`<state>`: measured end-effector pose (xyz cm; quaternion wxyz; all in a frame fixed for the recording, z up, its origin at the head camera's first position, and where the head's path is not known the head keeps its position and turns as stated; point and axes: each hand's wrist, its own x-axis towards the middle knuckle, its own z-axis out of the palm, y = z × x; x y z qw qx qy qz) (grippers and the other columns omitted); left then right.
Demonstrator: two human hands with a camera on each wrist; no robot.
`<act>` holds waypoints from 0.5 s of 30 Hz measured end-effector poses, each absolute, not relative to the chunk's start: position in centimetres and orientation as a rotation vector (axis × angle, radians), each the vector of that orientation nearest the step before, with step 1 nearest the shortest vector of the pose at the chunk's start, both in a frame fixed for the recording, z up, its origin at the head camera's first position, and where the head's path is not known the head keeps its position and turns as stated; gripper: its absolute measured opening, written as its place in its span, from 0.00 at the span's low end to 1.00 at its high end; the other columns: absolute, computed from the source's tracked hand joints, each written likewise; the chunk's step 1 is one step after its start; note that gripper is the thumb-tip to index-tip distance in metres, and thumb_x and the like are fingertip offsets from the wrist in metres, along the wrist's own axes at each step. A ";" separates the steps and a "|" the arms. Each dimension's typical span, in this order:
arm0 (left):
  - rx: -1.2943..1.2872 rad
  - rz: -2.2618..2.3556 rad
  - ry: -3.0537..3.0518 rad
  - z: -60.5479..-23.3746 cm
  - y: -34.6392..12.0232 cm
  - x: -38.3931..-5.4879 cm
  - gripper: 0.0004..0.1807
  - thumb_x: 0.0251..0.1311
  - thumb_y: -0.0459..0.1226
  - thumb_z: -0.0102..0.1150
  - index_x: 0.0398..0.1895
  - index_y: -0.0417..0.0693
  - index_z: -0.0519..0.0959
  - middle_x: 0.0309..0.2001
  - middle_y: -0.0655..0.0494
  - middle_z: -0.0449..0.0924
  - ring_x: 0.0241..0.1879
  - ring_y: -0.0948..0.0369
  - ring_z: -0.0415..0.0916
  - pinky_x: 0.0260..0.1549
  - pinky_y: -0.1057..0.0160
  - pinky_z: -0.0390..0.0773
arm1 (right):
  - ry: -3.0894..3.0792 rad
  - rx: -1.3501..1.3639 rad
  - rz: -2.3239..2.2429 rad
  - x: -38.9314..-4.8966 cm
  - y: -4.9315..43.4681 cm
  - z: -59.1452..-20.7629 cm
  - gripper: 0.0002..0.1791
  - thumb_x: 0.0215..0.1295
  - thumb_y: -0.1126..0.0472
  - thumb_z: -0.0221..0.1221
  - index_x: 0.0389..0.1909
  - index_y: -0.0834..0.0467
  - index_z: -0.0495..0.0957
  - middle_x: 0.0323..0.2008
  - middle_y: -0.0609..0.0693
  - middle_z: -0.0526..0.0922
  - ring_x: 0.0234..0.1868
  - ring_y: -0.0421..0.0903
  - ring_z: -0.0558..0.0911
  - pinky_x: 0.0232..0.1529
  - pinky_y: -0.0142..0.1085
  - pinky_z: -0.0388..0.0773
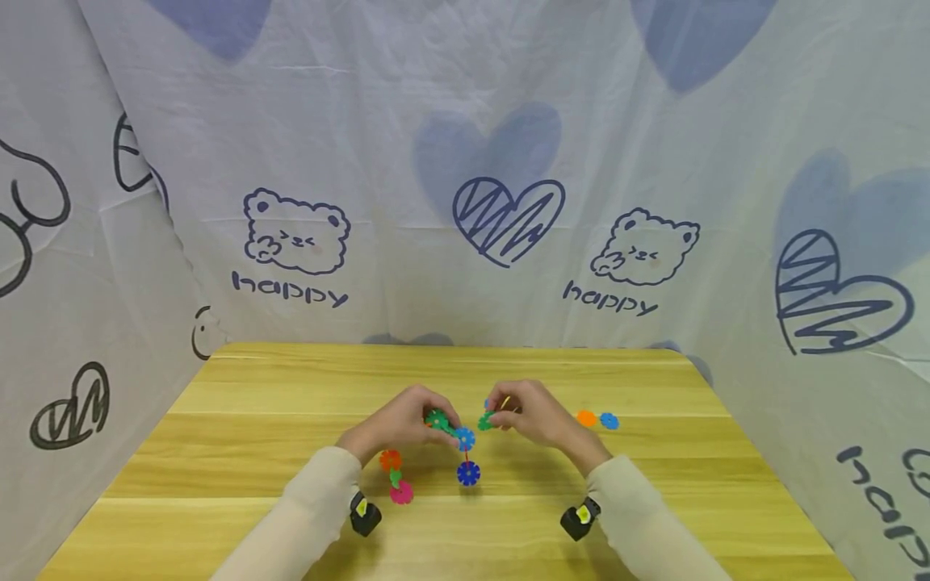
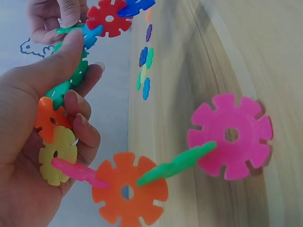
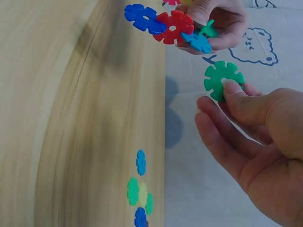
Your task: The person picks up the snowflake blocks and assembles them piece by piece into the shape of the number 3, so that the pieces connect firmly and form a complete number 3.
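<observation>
My left hand [image 1: 414, 415] grips a chain of interlocking plastic snowflake discs. From its fingertips, a light blue disc [image 1: 465, 439], a red disc [image 3: 165, 35] and a dark blue disc [image 1: 468, 474] stick out. Green discs [image 2: 79, 73] lie along the fingers. Past the palm the chain runs through a yellow disc [image 2: 59, 165] and an orange disc [image 2: 111, 175] to a bright pink one [image 2: 232, 163] at the end. My right hand [image 1: 534, 411] pinches a single green disc [image 3: 215, 85] between thumb and fingers, a short gap from the chain's light blue end.
An orange disc [image 1: 585, 418] and a blue disc [image 1: 609, 421] lie on the wooden table [image 1: 625, 516], right of the right hand. More loose discs, green [image 3: 133, 191] and blue [image 3: 141, 162] among them, lie near the far edge. Printed cloth [image 1: 392, 266] hangs behind and on both sides.
</observation>
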<state>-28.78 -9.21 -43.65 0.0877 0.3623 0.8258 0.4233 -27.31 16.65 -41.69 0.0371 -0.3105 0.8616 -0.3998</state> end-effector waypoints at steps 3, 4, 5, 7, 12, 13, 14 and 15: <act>1.081 1.255 2.455 -43.7 -9.1 -28.8 0.07 0.54 0.39 0.79 0.35 0.51 0.90 0.36 0.56 0.91 0.28 0.68 0.76 0.30 0.71 0.79 | 2.652 -0.981 -1.226 -27.3 16.4 -41.7 0.03 0.67 0.70 0.65 0.37 0.61 0.82 0.35 0.56 0.88 0.36 0.58 0.89 0.36 0.33 0.87; 1.083 1.255 2.452 -43.6 -9.0 -28.8 0.07 0.54 0.39 0.79 0.35 0.51 0.90 0.36 0.57 0.91 0.27 0.69 0.76 0.29 0.71 0.78 | 2.651 -0.987 -1.227 -27.3 16.4 -41.7 0.03 0.67 0.70 0.65 0.37 0.60 0.82 0.35 0.56 0.88 0.36 0.58 0.89 0.36 0.33 0.87; 1.087 1.253 2.450 -43.6 -9.0 -28.8 0.07 0.54 0.40 0.79 0.35 0.51 0.90 0.36 0.56 0.91 0.27 0.69 0.75 0.29 0.71 0.78 | 2.651 -0.992 -1.228 -27.3 16.3 -41.7 0.03 0.67 0.71 0.65 0.36 0.60 0.82 0.35 0.56 0.88 0.36 0.58 0.89 0.36 0.33 0.87; 1.097 1.250 2.446 -43.6 -8.9 -28.8 0.07 0.54 0.39 0.79 0.35 0.51 0.91 0.36 0.56 0.91 0.26 0.69 0.75 0.28 0.72 0.78 | 2.648 -0.992 -1.230 -27.2 16.2 -41.7 0.03 0.67 0.70 0.65 0.36 0.60 0.82 0.36 0.55 0.88 0.36 0.56 0.89 0.37 0.34 0.88; 1.116 1.225 2.448 -43.5 -8.7 -28.8 0.07 0.54 0.38 0.79 0.35 0.50 0.91 0.36 0.56 0.91 0.27 0.70 0.75 0.29 0.72 0.77 | 2.639 -0.984 -1.236 -27.1 16.0 -41.7 0.02 0.67 0.70 0.65 0.37 0.61 0.82 0.36 0.56 0.88 0.37 0.54 0.89 0.38 0.38 0.89; 1.117 1.219 2.446 -43.4 -8.7 -28.8 0.07 0.53 0.37 0.79 0.35 0.50 0.91 0.36 0.56 0.91 0.28 0.70 0.76 0.29 0.72 0.78 | 2.634 -0.987 -1.237 -27.1 16.0 -41.7 0.02 0.67 0.70 0.65 0.37 0.62 0.82 0.36 0.56 0.88 0.37 0.55 0.89 0.38 0.38 0.89; 1.117 1.213 2.446 -43.4 -8.7 -28.8 0.07 0.53 0.37 0.79 0.35 0.50 0.91 0.36 0.56 0.91 0.28 0.70 0.76 0.30 0.72 0.78 | 2.630 -0.990 -1.237 -27.1 16.0 -41.7 0.02 0.67 0.70 0.64 0.37 0.62 0.82 0.36 0.57 0.88 0.37 0.56 0.89 0.38 0.36 0.88; 1.118 1.205 2.447 -43.4 -8.6 -28.8 0.07 0.54 0.37 0.79 0.35 0.50 0.91 0.36 0.57 0.91 0.29 0.70 0.77 0.30 0.72 0.78 | 2.628 -0.996 -1.235 -27.1 16.0 -41.7 0.01 0.67 0.71 0.65 0.37 0.62 0.82 0.36 0.57 0.88 0.37 0.56 0.89 0.38 0.35 0.88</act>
